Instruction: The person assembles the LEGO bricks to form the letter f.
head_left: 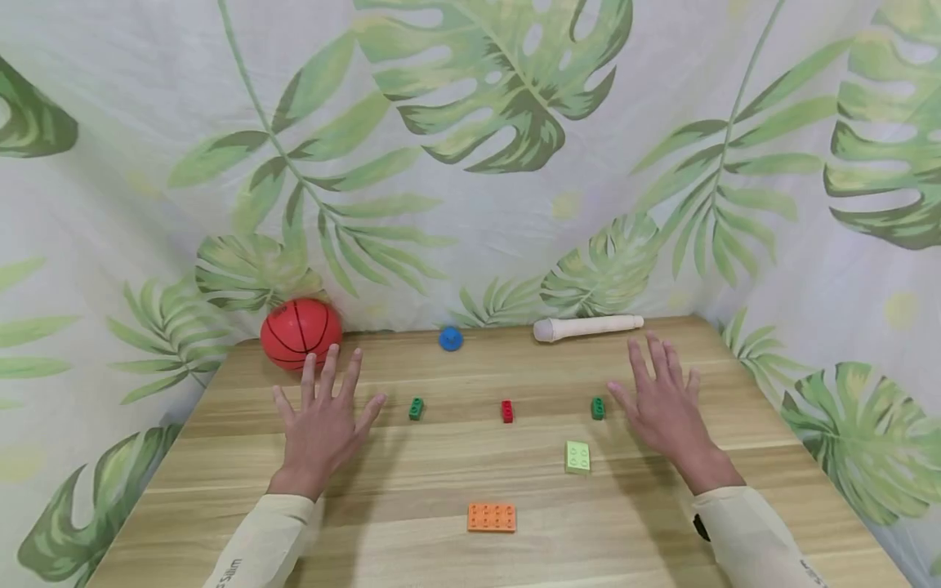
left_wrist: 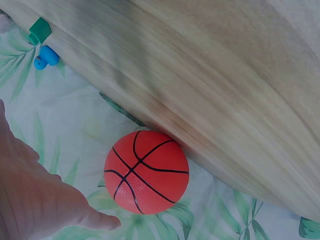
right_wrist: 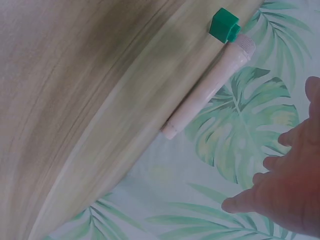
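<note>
My left hand [head_left: 322, 429] hovers over the left side of the table with its fingers spread, holding nothing. Just beyond its fingertips sits a red toy basketball [head_left: 301, 333], also large in the left wrist view. A small green brick [head_left: 416, 408] lies to the right of that thumb. On the other side my right hand [head_left: 667, 408] is likewise spread and bare. Left of its thumb stands a second green brick [head_left: 598, 407], with a light green brick [head_left: 577, 457] nearer me. A white toy microphone [head_left: 588, 327] lies past its fingertips and shows in the right wrist view.
A small red brick [head_left: 507, 411] lies mid-table between the two green ones. Nearer the front is a flat orange brick [head_left: 492, 517]. At the back edge sits a blue toy [head_left: 451, 339]. Leaf-printed cloth [head_left: 500, 237] hangs behind and beside the wooden table [head_left: 412, 474].
</note>
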Available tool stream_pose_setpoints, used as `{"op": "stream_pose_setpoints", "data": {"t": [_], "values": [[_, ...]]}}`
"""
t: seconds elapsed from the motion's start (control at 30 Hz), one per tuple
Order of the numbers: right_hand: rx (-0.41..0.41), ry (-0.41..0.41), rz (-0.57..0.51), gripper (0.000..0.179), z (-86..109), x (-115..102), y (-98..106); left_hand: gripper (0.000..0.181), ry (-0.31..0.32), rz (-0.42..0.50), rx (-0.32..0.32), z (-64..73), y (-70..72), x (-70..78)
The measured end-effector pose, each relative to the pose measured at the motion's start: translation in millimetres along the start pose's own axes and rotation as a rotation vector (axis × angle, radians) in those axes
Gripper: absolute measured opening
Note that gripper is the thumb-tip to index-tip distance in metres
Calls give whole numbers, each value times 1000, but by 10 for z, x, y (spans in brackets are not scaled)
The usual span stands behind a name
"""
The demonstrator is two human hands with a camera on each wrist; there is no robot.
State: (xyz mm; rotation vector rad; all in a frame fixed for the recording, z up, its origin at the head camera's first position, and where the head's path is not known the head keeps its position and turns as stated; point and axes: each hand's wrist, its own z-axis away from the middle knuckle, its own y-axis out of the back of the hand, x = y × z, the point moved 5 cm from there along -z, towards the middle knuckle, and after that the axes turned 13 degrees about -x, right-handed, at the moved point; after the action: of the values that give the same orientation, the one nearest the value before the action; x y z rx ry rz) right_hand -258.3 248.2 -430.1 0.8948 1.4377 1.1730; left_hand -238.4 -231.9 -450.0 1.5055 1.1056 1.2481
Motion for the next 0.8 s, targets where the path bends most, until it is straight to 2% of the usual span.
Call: {"op": "stream_pose_setpoints", "data": {"t": [0.2,0.33,0.43,0.5,0.57,0.63,0.8], "values": [[-7,2,-32,78,23,24,-1,76,-10,-4,6,13,39,37],[18,42,-59,79,40,33,-14,74,-14,-6,-4,43,65,49],[50,94,-81,76,37,68,-17,72,-60,25,-32,41,34,72],[49,120,-109,70,34,120,-35,70,-119,81,-73,26,-15,97],[10,124,-142,60,37,211,-96,70,-180,155,-137,2,-101,127],[-76,113,-201,50,30,324,-182,72,-219,242,-229,-42,-199,140],[-294,32,-390,38,-2,648,-373,84,-238,393,-443,-240,-429,105]]}}
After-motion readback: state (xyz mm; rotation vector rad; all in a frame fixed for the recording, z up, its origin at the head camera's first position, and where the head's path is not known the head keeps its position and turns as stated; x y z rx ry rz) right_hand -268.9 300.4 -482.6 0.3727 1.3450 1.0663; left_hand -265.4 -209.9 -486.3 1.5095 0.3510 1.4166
